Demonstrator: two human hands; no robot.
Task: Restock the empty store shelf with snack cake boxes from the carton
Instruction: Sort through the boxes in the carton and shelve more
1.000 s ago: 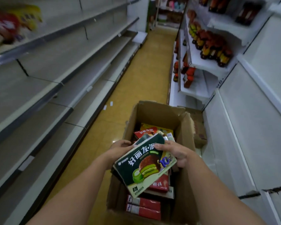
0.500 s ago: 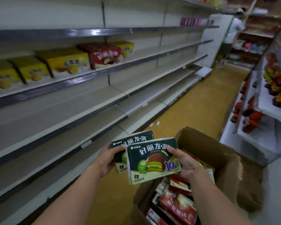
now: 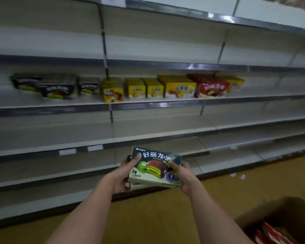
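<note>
Two dark green snack cake boxes [image 3: 155, 166] lie stacked between my hands, in front of the low shelves. My left hand [image 3: 125, 171] grips the stack's left side, thumb on the top face. My right hand [image 3: 180, 175] grips its right side. The brown carton [image 3: 275, 213] shows at the bottom right corner with red boxes [image 3: 271, 233] inside. On the middle shelf [image 3: 165, 103] stand dark green boxes [image 3: 56, 88], yellow boxes [image 3: 176, 88] and a red box [image 3: 211, 88].
Long bare shelves [image 3: 165, 136] run above and below the stocked one. The yellow floor [image 3: 165, 217] lies between me and the lowest shelf. Small white scraps [image 3: 238, 176] lie on the floor to the right.
I have turned from the carton to face the shelving head-on. The two green boxes, held side by side before, are now stacked between both hands and farther from the carton.
</note>
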